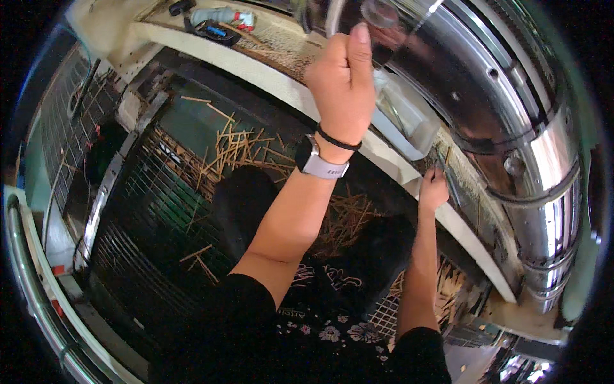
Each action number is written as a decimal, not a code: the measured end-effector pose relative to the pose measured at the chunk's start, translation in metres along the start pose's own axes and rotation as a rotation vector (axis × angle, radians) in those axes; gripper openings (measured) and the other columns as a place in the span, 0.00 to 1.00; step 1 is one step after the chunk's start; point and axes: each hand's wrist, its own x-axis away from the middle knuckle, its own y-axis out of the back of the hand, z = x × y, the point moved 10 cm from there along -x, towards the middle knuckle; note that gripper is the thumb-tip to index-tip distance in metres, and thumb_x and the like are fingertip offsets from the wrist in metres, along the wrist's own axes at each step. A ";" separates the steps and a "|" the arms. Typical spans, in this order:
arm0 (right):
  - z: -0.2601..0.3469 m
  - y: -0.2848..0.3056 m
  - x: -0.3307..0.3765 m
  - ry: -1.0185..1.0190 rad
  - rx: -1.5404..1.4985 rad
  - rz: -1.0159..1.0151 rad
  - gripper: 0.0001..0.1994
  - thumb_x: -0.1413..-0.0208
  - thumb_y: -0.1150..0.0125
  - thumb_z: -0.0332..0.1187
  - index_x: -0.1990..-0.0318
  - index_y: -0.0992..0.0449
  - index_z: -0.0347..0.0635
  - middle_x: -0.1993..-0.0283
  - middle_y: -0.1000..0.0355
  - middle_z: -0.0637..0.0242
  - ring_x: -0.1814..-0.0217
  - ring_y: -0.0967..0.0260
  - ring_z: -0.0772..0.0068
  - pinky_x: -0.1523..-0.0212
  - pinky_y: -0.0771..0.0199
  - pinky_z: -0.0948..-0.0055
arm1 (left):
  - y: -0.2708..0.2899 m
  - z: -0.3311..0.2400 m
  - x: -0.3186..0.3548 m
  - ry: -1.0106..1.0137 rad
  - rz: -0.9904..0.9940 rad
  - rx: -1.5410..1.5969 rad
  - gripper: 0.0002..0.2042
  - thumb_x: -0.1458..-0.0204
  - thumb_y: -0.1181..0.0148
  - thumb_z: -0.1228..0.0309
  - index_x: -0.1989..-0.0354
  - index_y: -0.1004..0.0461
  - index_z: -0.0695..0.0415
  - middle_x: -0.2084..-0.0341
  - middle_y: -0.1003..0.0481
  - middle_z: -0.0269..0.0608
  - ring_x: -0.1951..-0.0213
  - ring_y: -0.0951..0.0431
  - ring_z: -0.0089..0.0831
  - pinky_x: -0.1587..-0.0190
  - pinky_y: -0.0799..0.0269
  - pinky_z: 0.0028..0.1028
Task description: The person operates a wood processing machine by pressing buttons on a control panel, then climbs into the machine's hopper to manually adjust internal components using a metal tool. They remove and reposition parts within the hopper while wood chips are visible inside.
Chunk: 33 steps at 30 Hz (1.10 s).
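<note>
My left hand (342, 86) is raised at the upper middle, with a watch and a dark band at its wrist. Its fingers are curled closed and the thumb points up, beside the polished metal cylinder (473, 70). Whatever lies inside that fist is hidden. Lower and to the right, my right hand (434, 191) is over the pale ledge (396, 169). Its fingertips are pinched together close to a thin grey strip (450, 180); I cannot make out what they hold. Between the two hands sits a translucent plastic tray (412, 128) with something thin inside.
Thin wooden sticks (243, 147) lie scattered below the ledge and around my dark-clad legs. A clear bottle (217, 16) and a black dish (217, 35) with a blue item rest at the top left. A metal rail (38, 307) curves along the left.
</note>
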 end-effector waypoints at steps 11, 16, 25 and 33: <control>0.008 0.005 0.001 0.032 -0.007 -0.028 0.16 0.44 0.55 0.45 0.67 0.25 0.43 0.68 0.27 0.55 0.69 0.29 0.49 0.70 0.31 0.54 | -0.001 0.021 0.026 0.068 0.268 0.286 0.12 0.41 0.55 0.67 0.60 0.31 0.64 0.71 0.26 0.40 0.72 0.27 0.24 0.69 0.33 0.22; 0.007 0.008 0.005 0.110 0.002 -0.122 0.15 0.44 0.55 0.43 0.70 0.25 0.44 0.71 0.28 0.55 0.72 0.30 0.48 0.72 0.32 0.54 | 0.052 -0.050 -0.003 -0.515 0.248 -0.255 0.10 0.43 0.55 0.72 0.64 0.27 0.63 0.77 0.29 0.38 0.75 0.33 0.27 0.69 0.37 0.25; 0.012 0.010 0.005 0.088 0.006 -0.129 0.15 0.45 0.53 0.43 0.73 0.27 0.44 0.77 0.29 0.55 0.76 0.31 0.49 0.76 0.33 0.54 | 0.010 0.070 0.003 -0.187 0.550 -0.335 0.07 0.48 0.46 0.68 0.69 0.27 0.57 0.76 0.28 0.46 0.73 0.28 0.46 0.73 0.34 0.35; -0.001 -0.006 0.001 0.095 0.051 -0.064 0.15 0.44 0.54 0.44 0.69 0.26 0.43 0.69 0.27 0.55 0.73 0.30 0.49 0.73 0.31 0.55 | -0.001 0.076 -0.011 -0.283 0.527 -0.395 0.09 0.49 0.46 0.63 0.75 0.30 0.56 0.79 0.28 0.43 0.75 0.27 0.45 0.75 0.34 0.38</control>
